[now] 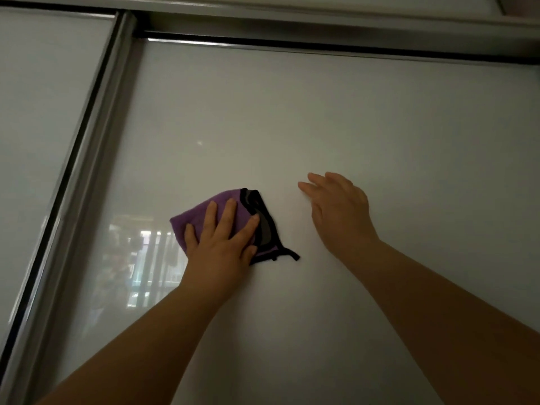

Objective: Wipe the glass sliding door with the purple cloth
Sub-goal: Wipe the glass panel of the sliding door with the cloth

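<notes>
While the left hand [222, 244] lies flat with its fingers spread and straight, it presses a folded purple cloth with a black and grey edge [194, 214] against the pale frosted glass sliding door [292, 112]. The cloth sits on the pane just off the middle of the view, toward 8 o'clock, with its purple part under the fingers and its dark trim [263, 226] at the 3 o'clock side, where a thin black strip pokes out at about 4 o'clock. At 3 o'clock of the cloth, apart from it, the right hand [339, 211] is relaxed and holds nothing. Its fingers point toward 10 o'clock and seem to rest on the glass, though contact is hard to judge from this angle. A silver metal door frame [96, 147] runs up the pane's 9 o'clock side, and beyond it stands a second frosted glass panel [38, 112]. At 12 o'clock a grey top track [292, 27] crosses above the door. A faint reflection of a window with vertical bars [146, 258] shows in the glass at 8 o'clock of the cloth.
</notes>
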Demonstrator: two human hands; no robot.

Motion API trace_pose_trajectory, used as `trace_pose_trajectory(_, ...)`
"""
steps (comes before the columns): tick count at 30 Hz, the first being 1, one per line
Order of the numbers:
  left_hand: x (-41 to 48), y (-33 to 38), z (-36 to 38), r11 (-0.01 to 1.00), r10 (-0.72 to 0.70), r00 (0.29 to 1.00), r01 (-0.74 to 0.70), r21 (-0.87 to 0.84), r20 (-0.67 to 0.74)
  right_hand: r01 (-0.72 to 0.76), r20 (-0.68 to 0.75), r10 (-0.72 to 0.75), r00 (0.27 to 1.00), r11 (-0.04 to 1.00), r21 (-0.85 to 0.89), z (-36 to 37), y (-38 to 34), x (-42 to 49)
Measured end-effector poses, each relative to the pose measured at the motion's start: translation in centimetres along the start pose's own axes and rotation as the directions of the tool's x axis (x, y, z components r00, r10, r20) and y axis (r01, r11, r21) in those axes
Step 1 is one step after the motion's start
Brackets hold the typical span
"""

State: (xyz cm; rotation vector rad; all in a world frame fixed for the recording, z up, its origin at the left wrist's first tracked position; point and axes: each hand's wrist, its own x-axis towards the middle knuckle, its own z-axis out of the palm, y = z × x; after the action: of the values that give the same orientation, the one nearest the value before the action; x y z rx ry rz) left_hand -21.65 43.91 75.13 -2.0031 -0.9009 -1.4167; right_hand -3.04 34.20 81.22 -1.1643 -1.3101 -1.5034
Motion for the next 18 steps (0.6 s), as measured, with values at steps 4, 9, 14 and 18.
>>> trace_pose_trajectory(4,1.0,2.3,0.5,1.0,0.02,1.0,-0.02,-0.008,0.017,-0.037,0.04,0.038,0.998,0.999,-0.017,-0.2,1.2,-0.5)
trace_pose_trajectory(9,1.8,5.9,1.4,0.996,0.087,0.996,-0.087,0.003,0.012,-0.041,0.031,0.042,0.999,0.999,-0.025,-0.8,3.0,-2.0)
trace_pose_trajectory(14,2.2,9.5,2.3,0.984,0.18,0.984,-0.18,-0.003,-0.007,-0.103,0.028,0.106,0.994,0.991,-0.085,-2.5,6.4,-3.0)
trace_pose_trajectory(18,2.6,12.4,3.0,0.975,0.223,0.975,-0.223,-0.018,0.002,-0.146,0.054,0.154,0.987,0.98,-0.134,-4.2,8.8,-3.5)
